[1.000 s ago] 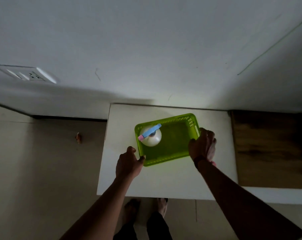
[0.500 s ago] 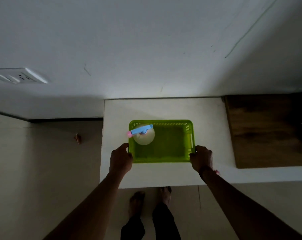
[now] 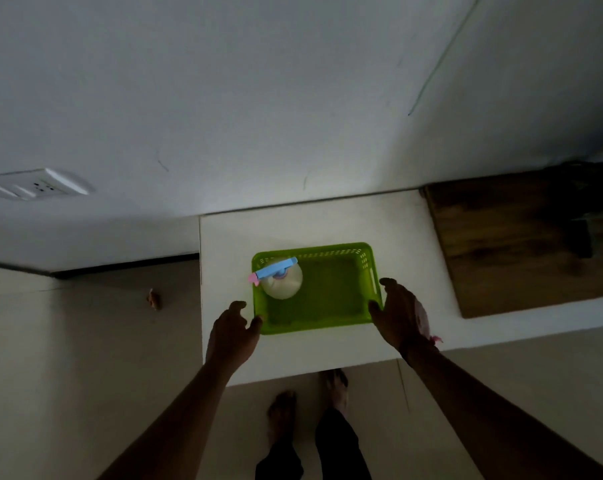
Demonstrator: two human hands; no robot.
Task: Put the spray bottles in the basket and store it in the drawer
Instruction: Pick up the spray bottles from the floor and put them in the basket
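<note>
Head view looks down on a white table (image 3: 314, 351) set against the wall, and I see the green basket (image 3: 331, 303) resting on it, nearer the front edge than the back. One spray bottle (image 3: 282, 282) stands upright in the basket's back-left corner, its blue and pink trigger head pointing toward the table's left edge. My left hand (image 3: 231, 336) sits at the basket's front-left corner, fingers spread, the thumb tip touching or just short of the rim; its grip is wide and holds nothing. My right hand (image 3: 398, 315) is just beside the basket's right wall, fingers loose and apart, grip wide as well. A dark wooden surface (image 3: 521, 244) adjoins the table's right edge.
</note>
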